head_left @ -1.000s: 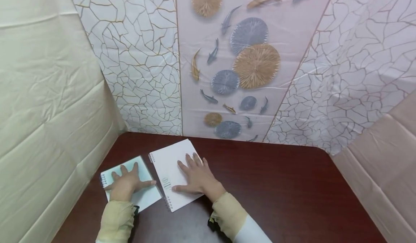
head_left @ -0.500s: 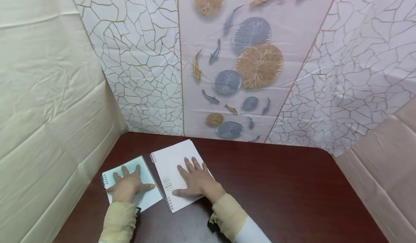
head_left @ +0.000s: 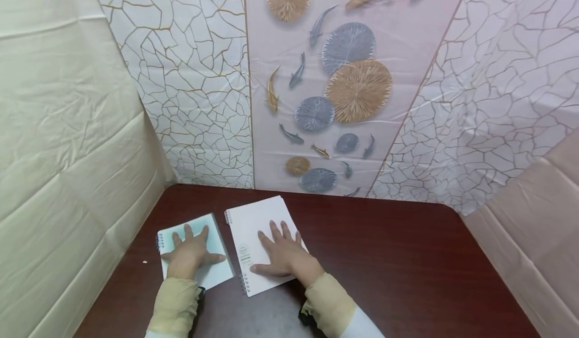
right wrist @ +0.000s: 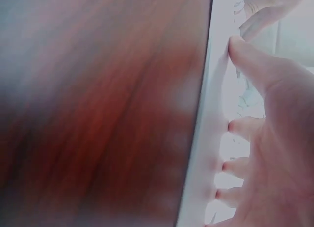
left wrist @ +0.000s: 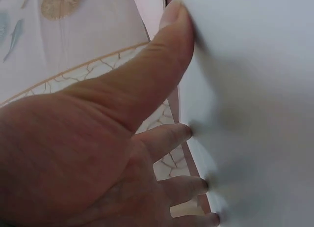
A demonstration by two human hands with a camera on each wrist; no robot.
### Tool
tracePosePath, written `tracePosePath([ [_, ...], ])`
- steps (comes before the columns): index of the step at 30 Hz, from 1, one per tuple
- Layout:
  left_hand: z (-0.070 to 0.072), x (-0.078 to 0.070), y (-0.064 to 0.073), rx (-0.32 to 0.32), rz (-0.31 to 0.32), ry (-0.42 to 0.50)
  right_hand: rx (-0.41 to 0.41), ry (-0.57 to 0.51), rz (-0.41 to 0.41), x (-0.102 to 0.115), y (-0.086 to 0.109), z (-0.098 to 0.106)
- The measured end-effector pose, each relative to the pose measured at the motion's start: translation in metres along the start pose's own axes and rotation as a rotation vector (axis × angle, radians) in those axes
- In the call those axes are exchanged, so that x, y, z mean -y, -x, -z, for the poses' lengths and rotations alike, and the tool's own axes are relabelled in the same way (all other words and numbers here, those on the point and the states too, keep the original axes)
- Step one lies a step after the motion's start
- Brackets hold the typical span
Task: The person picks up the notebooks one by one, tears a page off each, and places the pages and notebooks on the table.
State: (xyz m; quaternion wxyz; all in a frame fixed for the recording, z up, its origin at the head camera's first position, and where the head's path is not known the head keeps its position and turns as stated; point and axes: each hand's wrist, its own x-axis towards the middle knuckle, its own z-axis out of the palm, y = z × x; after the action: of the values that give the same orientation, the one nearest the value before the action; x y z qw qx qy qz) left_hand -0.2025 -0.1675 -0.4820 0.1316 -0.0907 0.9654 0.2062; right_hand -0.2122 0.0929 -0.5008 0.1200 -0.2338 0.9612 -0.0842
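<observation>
- The left hand [head_left: 190,250] was spread wide, its fingertips touching the cover of the small pale-green notebook [head_left: 210,273], palm raised.
- The right hand [head_left: 286,255], also splayed, touched the larger white notebook [head_left: 246,227] with its fingertips; neither hand gripped anything.
- Both notebooks lay flat and slanted on the bench [head_left: 384,257], just beside each other, a thin strip of wood between them.
- Each was probably light and fairly flexible, its smooth cover apt to slide under fingertip pressure.
- The edge opposite the coils [head_left: 245,284] looked the best hold, pinching all the pages together; the coils themselves could bend or snag.
</observation>
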Motion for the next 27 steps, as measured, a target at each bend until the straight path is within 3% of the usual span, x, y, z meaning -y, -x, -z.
tracePosePath([
  [11, -0.012, -0.034, -0.003, 0.011, -0.075, -0.034, 0.009, -0.003, -0.079, -0.029, 0.025, 0.007],
  [19, -0.027, -0.069, 0.0, 0.028, -0.147, -0.054, -0.031, -0.023, -0.17, -0.061, 0.059, 0.011],
  [27, -0.04, -0.103, 0.0, 0.043, -0.26, -0.121, -0.062, -0.064, -0.249, -0.094, 0.092, 0.012],
])
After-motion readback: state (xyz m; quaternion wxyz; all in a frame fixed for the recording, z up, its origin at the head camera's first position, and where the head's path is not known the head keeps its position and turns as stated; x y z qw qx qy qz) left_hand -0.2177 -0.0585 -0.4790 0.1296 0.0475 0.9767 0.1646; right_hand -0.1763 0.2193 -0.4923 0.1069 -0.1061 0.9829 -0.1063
